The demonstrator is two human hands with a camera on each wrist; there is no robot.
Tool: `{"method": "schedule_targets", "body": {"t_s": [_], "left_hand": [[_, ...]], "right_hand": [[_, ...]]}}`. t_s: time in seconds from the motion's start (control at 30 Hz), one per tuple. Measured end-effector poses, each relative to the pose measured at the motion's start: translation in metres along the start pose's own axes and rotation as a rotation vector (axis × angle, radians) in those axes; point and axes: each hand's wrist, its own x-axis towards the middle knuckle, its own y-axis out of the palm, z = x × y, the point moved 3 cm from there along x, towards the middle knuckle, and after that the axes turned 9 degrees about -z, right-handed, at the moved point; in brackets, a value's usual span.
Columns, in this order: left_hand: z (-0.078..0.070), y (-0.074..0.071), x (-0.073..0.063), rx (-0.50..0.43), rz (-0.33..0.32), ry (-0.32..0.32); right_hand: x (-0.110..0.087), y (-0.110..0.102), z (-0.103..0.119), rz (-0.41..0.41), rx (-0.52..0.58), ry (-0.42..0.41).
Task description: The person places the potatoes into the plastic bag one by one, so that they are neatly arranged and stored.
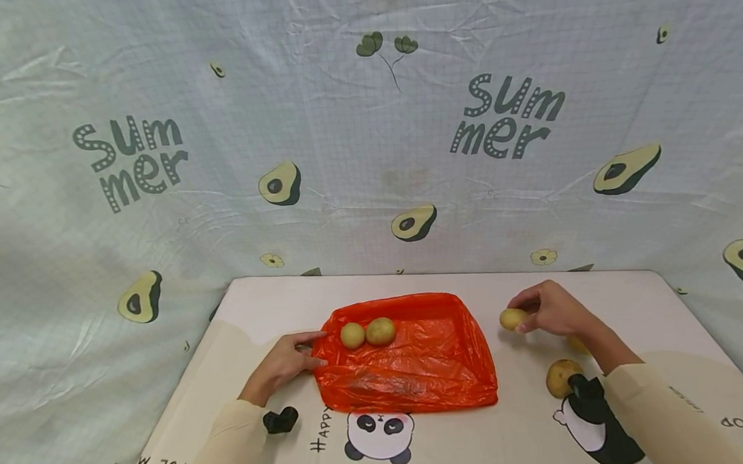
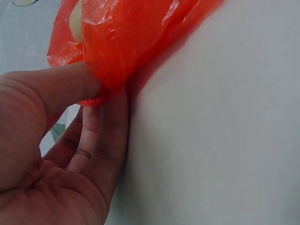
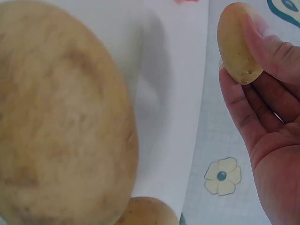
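Note:
A red plastic bag [image 1: 419, 378] lies on the table, its upper side turned toward the back. Two potatoes [image 1: 380, 331] sit side by side at its left end. My left hand [image 1: 285, 365] pinches the bag's left edge; in the left wrist view the thumb presses the red plastic [image 2: 136, 37] against the fingers. Off to the right of the bag, my right hand [image 1: 551, 311] holds a small potato [image 1: 512, 318] between thumb and fingertips. The right wrist view shows that potato [image 3: 236, 44] raised in the pinch.
A larger potato [image 1: 562, 378] lies near the right forearm, and another [image 1: 579, 345] is partly hidden behind that wrist. Printed pandas decorate the light table cover [image 1: 474, 446]. A cloth curtain with avocado prints [image 1: 413, 223] hangs behind the table.

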Motion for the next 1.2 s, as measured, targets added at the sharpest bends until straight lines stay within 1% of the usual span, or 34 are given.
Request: {"method": "schedule_targets", "body": {"t_s": [0.17,0.4,0.57,0.63,0.87,1.03,1.2], "left_hand": [[0.000,0.000,-0.001,0.019,-0.001,0.003],[0.001,0.000,-0.001,0.022,0.003,0.002],[0.000,0.000,0.000,0.021,0.002,-0.003],[0.000,0.000,0.000,0.017,0.004,-0.003],[-0.001,0.000,-0.001,0.005,0.008,-0.004],[-0.001,-0.001,-0.002,-0.007,0.022,0.000],[-0.001,-0.001,-0.002,-0.015,0.025,-0.002]], "right_hand": [[0.002,0.002,0.006,0.008,0.001,-0.019],[0.004,0.004,0.012,0.018,0.004,-0.031],[0.007,0.008,0.017,0.039,0.030,0.001],[0.008,0.009,0.020,0.046,0.038,0.002],[0.012,0.015,0.029,0.040,0.037,-0.090],[0.015,0.019,0.036,0.048,0.051,-0.135],[0.016,0.023,0.041,0.061,0.063,-0.140]]}}
